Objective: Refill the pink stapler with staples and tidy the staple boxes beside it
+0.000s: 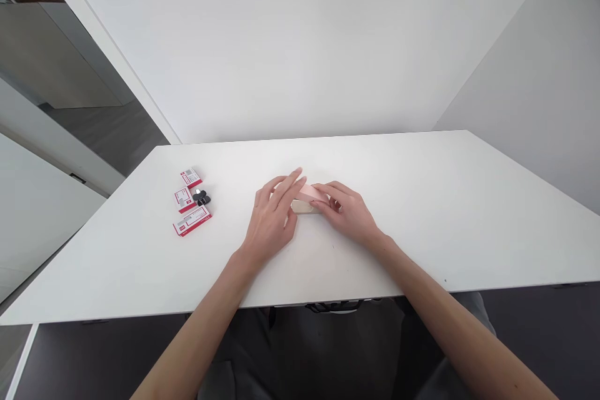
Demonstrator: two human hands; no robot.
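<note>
My right hand [349, 212] grips a flat pink piece [310, 192] between thumb and fingers, with the fingers curled around its right end. Just below and in front of it is a small pale beige oblong piece [302, 207], which looks like a shallow box or tray. My left hand [273, 219] curves around the left end of these two pieces, its thumb by the beige one. Its index and middle fingers reach long over the pink piece. I cannot tell whether the pink and beige pieces are joined, as the fingers hide their ends.
Left on the white table [398, 200] lie several small red-and-white boxes [193, 220], with black oval items [201, 197] beside them. A white wall [300, 44] rises behind the table, and a grey wall [539, 87] stands at the right.
</note>
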